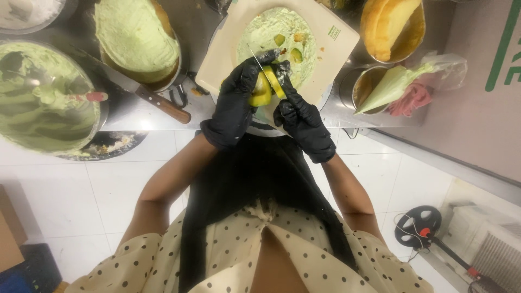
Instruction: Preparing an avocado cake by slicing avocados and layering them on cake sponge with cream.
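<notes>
Steel desk stretches across the top of the view, crowded with bowls of pale green cream, several cut off at the edges. Both black-gloved hands meet over a square board bearing a cream-covered cake layer. Her left hand closes its grip around a yellow-green fruit, while her right hand pinches a thin knife against it. Gloves hide most of the fruit, so its kind is unclear.

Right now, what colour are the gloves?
Black, on both the left hand and right hand; head view.
</notes>
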